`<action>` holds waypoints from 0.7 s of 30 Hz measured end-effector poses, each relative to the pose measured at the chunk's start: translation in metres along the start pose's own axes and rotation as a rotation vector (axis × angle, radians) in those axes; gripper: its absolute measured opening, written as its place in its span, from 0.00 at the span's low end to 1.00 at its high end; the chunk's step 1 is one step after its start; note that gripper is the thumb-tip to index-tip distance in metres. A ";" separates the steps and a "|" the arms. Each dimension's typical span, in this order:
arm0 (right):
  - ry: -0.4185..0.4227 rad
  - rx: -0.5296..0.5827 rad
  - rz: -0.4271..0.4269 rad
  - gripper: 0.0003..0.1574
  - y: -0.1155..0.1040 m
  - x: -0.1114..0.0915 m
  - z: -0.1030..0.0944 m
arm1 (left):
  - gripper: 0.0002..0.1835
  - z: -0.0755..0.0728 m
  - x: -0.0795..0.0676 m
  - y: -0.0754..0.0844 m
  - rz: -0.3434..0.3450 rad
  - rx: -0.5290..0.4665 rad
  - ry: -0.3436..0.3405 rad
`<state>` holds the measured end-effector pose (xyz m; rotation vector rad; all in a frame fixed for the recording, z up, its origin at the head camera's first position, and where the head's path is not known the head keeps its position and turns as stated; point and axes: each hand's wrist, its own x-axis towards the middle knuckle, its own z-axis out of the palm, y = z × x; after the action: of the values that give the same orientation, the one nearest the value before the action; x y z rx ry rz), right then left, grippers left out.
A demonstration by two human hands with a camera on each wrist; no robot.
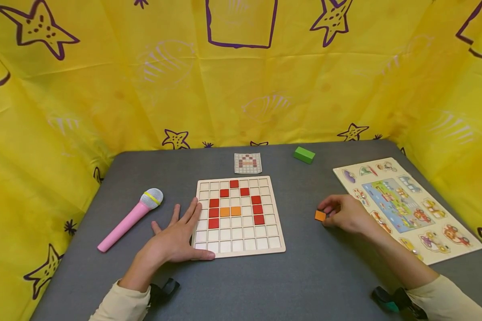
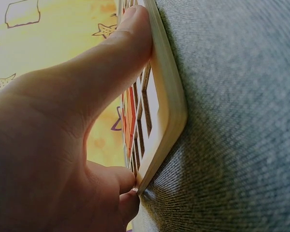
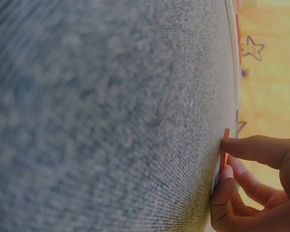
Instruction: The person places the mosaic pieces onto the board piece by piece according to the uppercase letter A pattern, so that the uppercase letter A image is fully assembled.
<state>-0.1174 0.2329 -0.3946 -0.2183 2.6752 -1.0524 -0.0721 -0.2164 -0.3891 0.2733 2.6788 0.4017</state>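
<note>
A square wooden grid board (image 1: pixel 244 232) lies at the middle of the table. Several red tiles (image 1: pixel 257 209) and two orange tiles (image 1: pixel 235 211) sit in its cells. My left hand (image 1: pixel 178 238) rests on the board's near left corner, fingers spread along the left edge, thumb (image 2: pixel 130 34) on the near rim. To the right of the board, my right hand (image 1: pixel 345 215) pinches a thin orange tile (image 1: pixel 320 216) between thumb and fingertips, close over the table. The tile (image 3: pixel 225 145) shows edge-on in the right wrist view.
Behind the board lies a small pattern card (image 1: pixel 247 171). A green block (image 1: pixel 304 155) is at the back right. A pink toy microphone (image 1: pixel 124 225) lies on the left, and a wooden picture puzzle (image 1: pixel 438 254) lies on the right under the right forearm.
</note>
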 end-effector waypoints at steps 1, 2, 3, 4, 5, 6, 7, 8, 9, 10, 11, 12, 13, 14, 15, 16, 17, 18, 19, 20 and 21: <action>-0.001 -0.006 -0.003 0.21 0.000 0.000 0.000 | 0.77 0.000 0.000 0.000 0.001 0.000 -0.001; -0.001 -0.012 -0.006 0.20 0.000 0.000 0.000 | 0.77 0.000 0.000 0.000 0.003 -0.001 0.000; -0.001 -0.019 -0.010 0.19 0.000 0.000 0.000 | 0.77 0.000 -0.001 0.000 0.002 0.000 0.000; -0.003 -0.025 -0.014 0.19 0.000 0.001 0.000 | 0.77 -0.001 -0.001 0.000 0.001 0.000 0.000; -0.005 -0.028 -0.017 0.18 0.000 0.001 0.000 | 0.77 -0.001 -0.001 0.001 0.003 -0.001 0.001; -0.006 -0.030 -0.021 0.18 0.000 0.001 0.000 | 0.77 -0.001 -0.001 0.001 0.003 -0.001 0.002; -0.007 -0.029 -0.024 0.18 0.001 0.001 0.000 | 0.77 -0.001 -0.001 0.001 0.002 -0.001 0.003; -0.006 -0.028 -0.028 0.17 0.001 0.001 0.000 | 0.77 -0.001 -0.002 0.001 0.001 -0.001 0.002; -0.006 -0.025 -0.032 0.17 0.001 0.002 -0.001 | 0.77 -0.001 -0.002 0.001 -0.001 -0.001 0.002; -0.005 -0.022 -0.036 0.17 0.001 0.002 -0.001 | 0.77 -0.001 -0.002 0.001 -0.003 0.000 0.001; -0.005 -0.017 -0.040 0.17 0.000 0.003 -0.001 | 0.77 -0.001 -0.002 0.001 -0.004 0.000 0.001; -0.004 -0.011 -0.043 0.17 0.000 0.003 -0.001 | 0.77 -0.001 -0.002 0.001 -0.005 0.001 0.001; -0.003 -0.005 -0.045 0.17 -0.002 0.004 -0.001 | 0.77 -0.001 -0.002 0.001 -0.005 0.002 0.002; -0.002 0.000 -0.047 0.17 -0.003 0.005 -0.001 | 0.77 -0.001 -0.002 0.001 -0.006 0.003 0.004; -0.002 0.004 -0.047 0.17 -0.005 0.006 -0.001 | 0.77 -0.001 -0.002 0.001 -0.006 0.004 0.004; -0.004 0.007 -0.048 0.17 -0.007 0.007 -0.001 | 0.77 -0.001 -0.002 0.001 -0.005 0.007 0.006; -0.006 0.011 -0.047 0.17 -0.009 0.008 -0.001 | 0.77 -0.001 -0.002 0.002 -0.005 0.008 0.007; -0.008 0.014 -0.048 0.17 -0.011 0.009 0.000 | 0.77 -0.001 -0.002 0.002 -0.005 0.008 0.007; -0.008 0.013 -0.051 0.17 -0.013 0.010 0.000 | 0.77 -0.001 -0.002 0.002 -0.005 0.009 0.008; -0.009 0.012 -0.055 0.17 -0.015 0.012 0.001 | 0.77 -0.001 -0.002 0.002 -0.005 0.009 0.009; -0.009 0.013 -0.059 0.17 -0.017 0.013 0.001 | 0.77 -0.001 -0.002 0.001 -0.005 0.010 0.008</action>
<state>-0.1290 0.2169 -0.3866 -0.3003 2.6686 -1.0830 -0.0707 -0.2156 -0.3872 0.2677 2.6898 0.3891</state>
